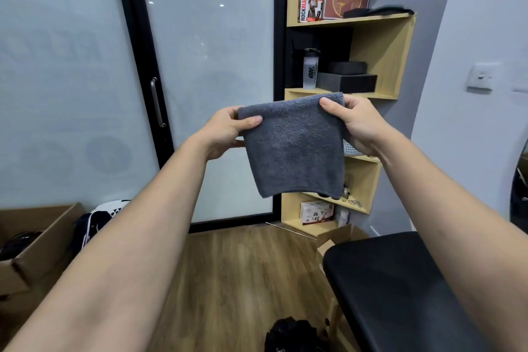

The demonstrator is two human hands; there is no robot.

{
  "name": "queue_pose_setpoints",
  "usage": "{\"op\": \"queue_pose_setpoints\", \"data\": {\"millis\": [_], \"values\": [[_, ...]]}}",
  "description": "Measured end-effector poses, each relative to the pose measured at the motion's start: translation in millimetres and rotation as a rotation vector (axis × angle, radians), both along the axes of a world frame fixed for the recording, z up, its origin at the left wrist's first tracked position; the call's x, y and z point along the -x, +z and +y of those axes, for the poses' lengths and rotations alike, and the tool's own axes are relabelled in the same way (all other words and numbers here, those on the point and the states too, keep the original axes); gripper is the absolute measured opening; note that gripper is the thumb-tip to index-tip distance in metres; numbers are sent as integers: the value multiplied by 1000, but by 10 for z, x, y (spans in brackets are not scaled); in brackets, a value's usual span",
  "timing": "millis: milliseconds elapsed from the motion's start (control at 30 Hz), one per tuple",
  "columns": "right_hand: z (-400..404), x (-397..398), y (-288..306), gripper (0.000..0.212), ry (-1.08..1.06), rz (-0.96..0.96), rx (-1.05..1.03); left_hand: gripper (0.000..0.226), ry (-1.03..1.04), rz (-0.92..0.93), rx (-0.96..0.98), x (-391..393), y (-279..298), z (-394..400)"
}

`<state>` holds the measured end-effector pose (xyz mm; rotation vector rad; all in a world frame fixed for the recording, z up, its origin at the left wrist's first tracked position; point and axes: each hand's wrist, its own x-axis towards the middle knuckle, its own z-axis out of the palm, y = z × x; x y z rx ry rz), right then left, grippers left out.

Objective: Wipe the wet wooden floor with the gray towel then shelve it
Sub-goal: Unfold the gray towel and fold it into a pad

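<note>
**Item: folded towel, held up for shelving**

Soft gray terry towel (294, 146), folded, hangs at centre. Left hand (225, 134) pinches its 10 o'clock corner, right hand (357, 126) its 2 o'clock corner. Advice: keep edges level and lay it flat on the light wooden corner shelf (383, 54), 1 o'clock. Brown plank floor (243, 280) at 6 o'clock; frosted glass door (205, 66) at 11.

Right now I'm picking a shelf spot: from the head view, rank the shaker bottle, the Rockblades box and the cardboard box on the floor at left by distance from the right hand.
1. Shaker bottle, just above the right hand.
2. Rockblades box, top shelf.
3. Cardboard box, far left floor.
</note>
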<state>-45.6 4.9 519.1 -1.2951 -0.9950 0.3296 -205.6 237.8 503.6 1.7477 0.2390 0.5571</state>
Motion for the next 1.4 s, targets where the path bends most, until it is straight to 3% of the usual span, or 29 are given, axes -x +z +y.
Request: {"op": "queue_pose_setpoints", "data": {"millis": [167, 267, 367, 500, 633, 700, 767, 833, 900, 1033, 1167, 1233, 1267, 1400], "values": [[-24, 289, -136, 63, 274, 262, 77, 17, 108, -256, 136, 55, 225, -153], [157, 544, -302, 65, 206, 315, 104, 28, -52, -345, 184, 115, 342, -291], [336, 857, -499, 54, 315, 448, 100, 33, -145, -341, 166, 172, 424, -386], [472, 1270, -680, 20, 524, 704, -40, 29, 154, -176, -181, 137, 253, -560], [644, 1511, -922, 52, 567, 942, -198, 54, 328, 169, -568, 211, -29, -632], [643, 1574, -968, 47, 509, 1004, -262, 53, 406, 103, -622, 325, -28, -649], [571, 1532, -959, 46, 457, 1087, -320, 60, 377, -28, -678, 421, -63, -725], [457, 1470, -930, 50, 440, 1106, -368, 75, 163, 65, -801, 480, -227, -875], [340, 1483, -902, 56, 387, 1094, -344, 78, -74, 216, -731, 519, -467, -998], [91, 1608, -912, 81, 331, 1129, -248, 69, -119, 178, -509, 513, -722, -1088], [6, 1805, -816, 61, 177, 1160, -122, 56, -67, 222, -372, 567, -881, -1225], [-6, 1925, -711, 44, 15, 1291, -319, 36, -24, 248, -345, 595, -942, -1258], [-25, 1976, -695, 42, 51, 1317, -454, 27, -4, 275, -320, 649, -931, -1318], [-336, 2046, -911, 55, 5, 1150, -160, 30, 71, 276, -173, 747, -1054, -1600]]}}
